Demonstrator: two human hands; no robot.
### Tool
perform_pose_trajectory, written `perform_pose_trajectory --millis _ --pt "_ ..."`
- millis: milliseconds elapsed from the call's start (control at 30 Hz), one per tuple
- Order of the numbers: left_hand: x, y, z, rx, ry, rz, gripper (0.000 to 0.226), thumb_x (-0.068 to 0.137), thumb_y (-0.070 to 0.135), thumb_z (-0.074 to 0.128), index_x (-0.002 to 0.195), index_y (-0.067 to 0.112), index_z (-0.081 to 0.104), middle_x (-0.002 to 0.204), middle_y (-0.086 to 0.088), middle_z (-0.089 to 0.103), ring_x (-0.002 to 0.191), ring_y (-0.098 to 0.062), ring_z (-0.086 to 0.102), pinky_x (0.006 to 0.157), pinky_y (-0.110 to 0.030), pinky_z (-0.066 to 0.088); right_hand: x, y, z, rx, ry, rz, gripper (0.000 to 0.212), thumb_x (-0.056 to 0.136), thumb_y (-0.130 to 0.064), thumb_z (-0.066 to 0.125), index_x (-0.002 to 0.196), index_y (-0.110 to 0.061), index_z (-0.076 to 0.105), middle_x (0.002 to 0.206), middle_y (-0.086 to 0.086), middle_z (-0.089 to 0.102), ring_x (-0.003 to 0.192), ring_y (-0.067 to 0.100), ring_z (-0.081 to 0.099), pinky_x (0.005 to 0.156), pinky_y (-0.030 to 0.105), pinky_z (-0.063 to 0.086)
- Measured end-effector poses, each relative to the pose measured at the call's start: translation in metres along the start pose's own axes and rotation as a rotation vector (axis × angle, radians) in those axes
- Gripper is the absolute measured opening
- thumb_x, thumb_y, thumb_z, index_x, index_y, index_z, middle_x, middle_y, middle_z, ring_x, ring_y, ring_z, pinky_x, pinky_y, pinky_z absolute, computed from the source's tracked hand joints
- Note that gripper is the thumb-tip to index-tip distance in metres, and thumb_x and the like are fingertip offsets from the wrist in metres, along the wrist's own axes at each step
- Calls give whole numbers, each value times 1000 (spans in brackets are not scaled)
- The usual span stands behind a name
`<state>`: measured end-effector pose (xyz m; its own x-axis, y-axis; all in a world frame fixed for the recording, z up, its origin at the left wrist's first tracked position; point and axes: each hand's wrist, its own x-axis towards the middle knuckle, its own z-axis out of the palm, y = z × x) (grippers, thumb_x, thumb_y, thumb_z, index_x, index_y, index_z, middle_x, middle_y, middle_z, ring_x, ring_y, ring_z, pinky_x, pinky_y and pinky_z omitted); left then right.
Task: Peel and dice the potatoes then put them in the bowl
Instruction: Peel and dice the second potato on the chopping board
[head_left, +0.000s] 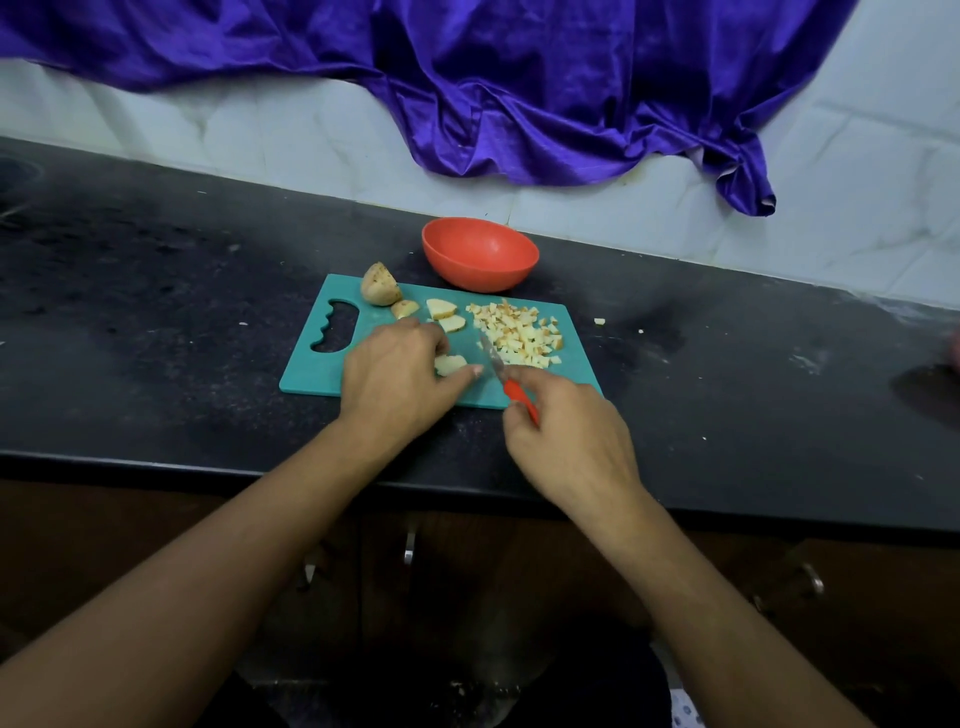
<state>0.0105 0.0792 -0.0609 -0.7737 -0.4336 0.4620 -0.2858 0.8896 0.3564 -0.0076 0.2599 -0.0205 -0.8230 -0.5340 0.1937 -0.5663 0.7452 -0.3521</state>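
On a teal cutting board (311, 371), my left hand (397, 376) holds a pale potato slice (450, 364) down between fingers and thumb. My right hand (569, 439) grips a red-handled knife (511, 387), its blade angled up toward the slice. A heap of diced potato (519, 332) lies on the board's right part. Two cut slices (447, 314), a small piece (405, 308) and a potato chunk with skin (380, 285) lie along the far edge. An orange bowl (480, 253) stands just behind the board; I see nothing inside it.
The board lies on a dark stone counter (156, 291) whose front edge runs under my forearms. A stray potato cube (600, 321) lies right of the board. Purple cloth (519, 93) hangs over the white tiled wall behind. Cabinet doors with handles sit below.
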Motion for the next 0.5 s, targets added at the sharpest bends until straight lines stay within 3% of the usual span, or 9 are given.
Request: perform_pose_trajectory --millis 167,333,500 --pt "3 3 2 31 -30 -24 35 87 58 68 108 30 71 110 6 65 103 -18 60 69 -32 41 8 5 -4 39 26 25 49 99 -35 50 148 -40 51 90 -7 67 69 10 54 62 31 47" --pt "5 -7 2 -48 -77 36 34 89 51 70 118 33 71 119 11 68 111 -15 60 79 -35 52 12 9 -2 56 10 29 48 99 -35 51 147 -43 51 95 -9 68 63 9 54 58 31 47" --pt "14 -22 -4 -130 -201 61 37 88 52 72 123 39 70 116 14 70 107 -11 61 83 -40 56 11 7 1 69 -23 18 49 100 -34 50 148 -43 49 88 -10 64 61 9 53 54 26 38"
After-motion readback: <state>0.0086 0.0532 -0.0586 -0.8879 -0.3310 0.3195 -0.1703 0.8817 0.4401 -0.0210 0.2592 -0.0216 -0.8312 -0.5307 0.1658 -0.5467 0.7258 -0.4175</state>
